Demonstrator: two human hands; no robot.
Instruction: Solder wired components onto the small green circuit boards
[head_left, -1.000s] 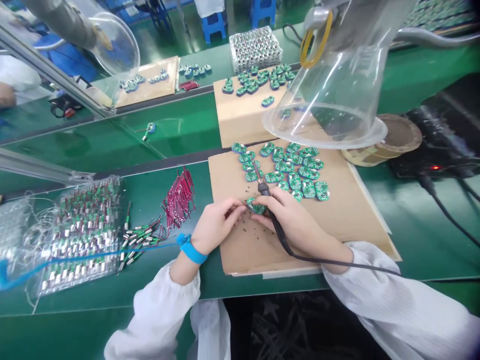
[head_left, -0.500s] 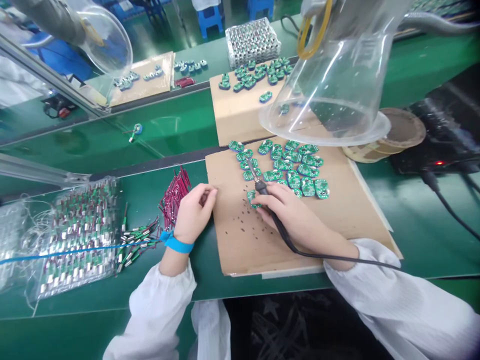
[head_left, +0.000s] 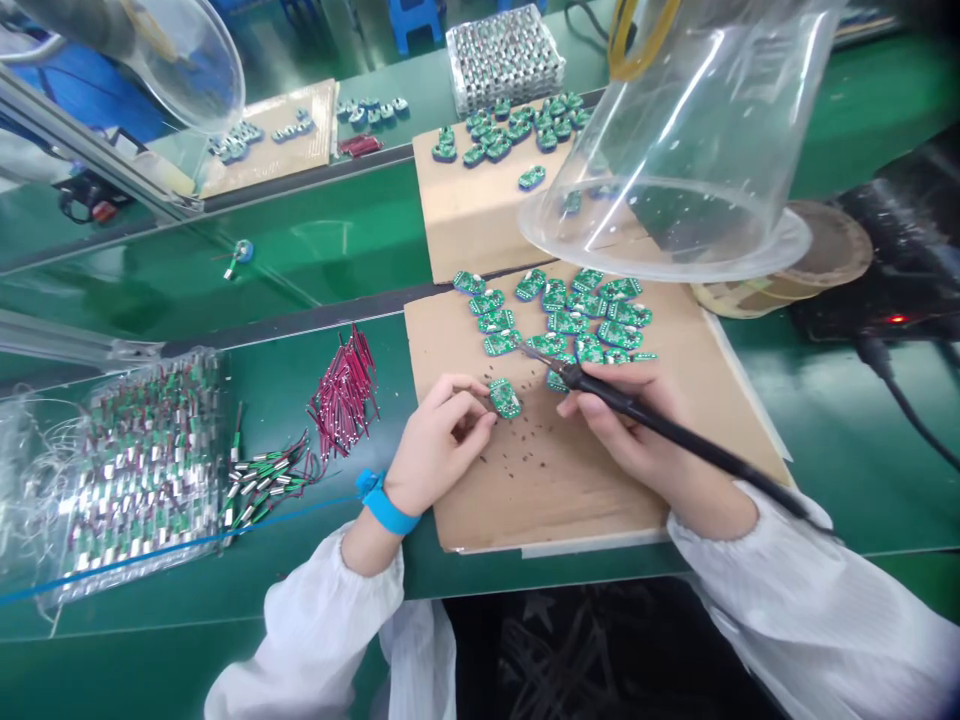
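Note:
My left hand (head_left: 442, 440) rests at the left part of a cardboard sheet (head_left: 480, 515), its fingers closed on the edge of a small green circuit board (head_left: 505, 397). In my right hand (head_left: 637, 425) is a soldering iron (head_left: 637, 405), gripped like a pen, its metal tip pointing up and left over the sheet. Beyond that tip, several more green circuit boards (head_left: 568, 322) lie in loose rows. Dark specks are scattered on the cardboard around the held board. A blue wrist strap (head_left: 390, 508) circles my left wrist.
Left are a pile of red wires (head_left: 343, 395), loose wired parts (head_left: 266, 480) and a plastic-wrapped tray of parts (head_left: 150, 460). A clear fume hood (head_left: 675, 170) hangs above the boards. A round tub (head_left: 795, 262) and a black box with a red light (head_left: 892, 290) stand right.
My left hand has moved right onto the cardboard and taken hold of the circuit board. My right hand has let go of that board and drawn right with the soldering iron.

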